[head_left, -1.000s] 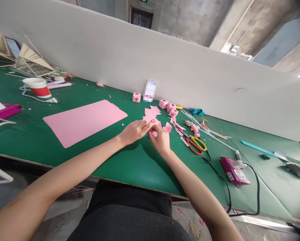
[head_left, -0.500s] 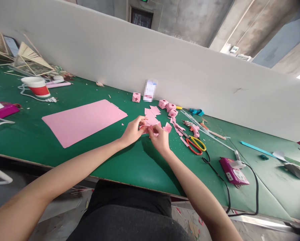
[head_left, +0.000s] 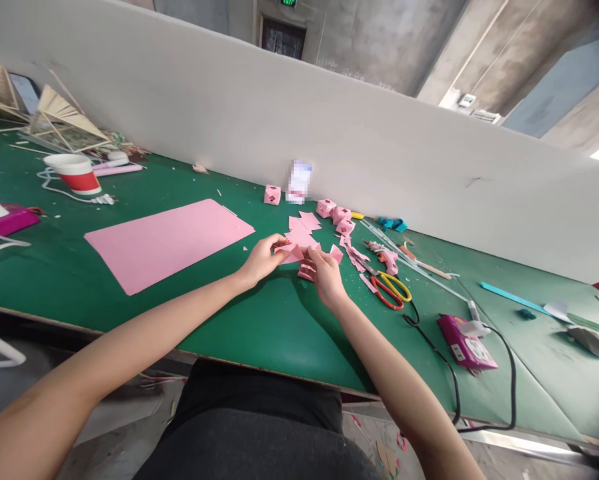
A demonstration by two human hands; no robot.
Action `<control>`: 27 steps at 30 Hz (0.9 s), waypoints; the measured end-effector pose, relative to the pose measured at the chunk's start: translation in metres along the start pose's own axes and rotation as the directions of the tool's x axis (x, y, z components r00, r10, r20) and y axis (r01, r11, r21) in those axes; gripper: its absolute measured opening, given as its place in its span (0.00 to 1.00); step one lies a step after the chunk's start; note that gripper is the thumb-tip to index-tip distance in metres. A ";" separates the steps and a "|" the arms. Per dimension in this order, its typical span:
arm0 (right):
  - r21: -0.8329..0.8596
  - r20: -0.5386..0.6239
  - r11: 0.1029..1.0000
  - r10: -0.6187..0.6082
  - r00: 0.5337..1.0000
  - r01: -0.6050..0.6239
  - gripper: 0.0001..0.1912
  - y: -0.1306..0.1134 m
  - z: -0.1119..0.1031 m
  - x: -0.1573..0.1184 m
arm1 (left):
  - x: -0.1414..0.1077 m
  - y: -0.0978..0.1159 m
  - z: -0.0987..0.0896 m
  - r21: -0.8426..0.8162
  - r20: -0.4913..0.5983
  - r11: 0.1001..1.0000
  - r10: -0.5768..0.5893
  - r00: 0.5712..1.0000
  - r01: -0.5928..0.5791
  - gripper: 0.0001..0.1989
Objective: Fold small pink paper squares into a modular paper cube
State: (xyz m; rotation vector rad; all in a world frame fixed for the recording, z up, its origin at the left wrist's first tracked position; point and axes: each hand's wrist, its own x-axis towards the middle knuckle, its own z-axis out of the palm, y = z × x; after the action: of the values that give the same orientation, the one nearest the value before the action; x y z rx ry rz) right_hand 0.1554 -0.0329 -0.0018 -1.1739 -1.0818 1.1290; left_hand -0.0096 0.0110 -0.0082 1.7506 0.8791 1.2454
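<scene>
Between my hands is a folded piece of pink paper (head_left: 293,254), held just above the green table. My left hand (head_left: 265,259) pinches its left end between thumb and fingers. At its right end, the fingers of my right hand (head_left: 326,268) are closed on it. Below my right fingers a small folded pink paper piece (head_left: 306,271) shows in part. Flat pink paper pieces (head_left: 301,228) lie just beyond my hands, and another folded piece (head_left: 336,253) sits beside my right hand.
A large pink sheet (head_left: 169,243) lies to the left. Pink paper cubes (head_left: 325,208) stand near the partition. To the right are scissors (head_left: 392,291), a pink glue gun (head_left: 387,258) and a purple power strip (head_left: 467,342) with a black cord. A paper cup (head_left: 74,175) stands far left.
My hands have moved slightly apart, and the folded paper between them shows more. The small folded piece below my right fingers has come into clearer view.
</scene>
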 end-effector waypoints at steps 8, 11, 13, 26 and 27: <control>0.279 0.133 0.951 0.094 0.987 -0.129 0.20 0.002 -0.002 0.001 | -0.002 0.013 0.002 -0.321 0.069 0.908 -0.262 0.963 0.270 0.20; 0.228 0.179 0.969 0.056 0.982 -0.096 0.20 0.001 -0.002 -0.001 | -0.004 0.018 0.002 -0.344 0.090 0.892 -0.280 0.956 0.294 0.18; 0.156 0.178 0.986 0.029 0.984 -0.057 0.20 0.001 -0.002 -0.002 | -0.004 0.019 0.002 -0.345 0.106 0.888 -0.285 0.953 0.304 0.16; -0.121 -0.028 0.985 -0.130 0.991 0.125 0.14 0.005 -0.004 0.004 | -0.007 0.016 0.006 -0.246 0.093 0.938 -0.227 0.970 0.243 0.18; -0.125 -0.042 0.984 -0.132 0.990 0.126 0.15 0.005 -0.004 0.004 | -0.007 0.016 0.006 -0.226 0.092 0.948 -0.210 0.973 0.226 0.18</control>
State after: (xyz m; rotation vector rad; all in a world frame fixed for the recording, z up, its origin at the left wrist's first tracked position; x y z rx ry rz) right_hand 0.1593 -0.0292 -0.0070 -1.2022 -1.1844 0.9394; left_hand -0.0043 -0.0037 0.0020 1.4561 0.8253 1.0917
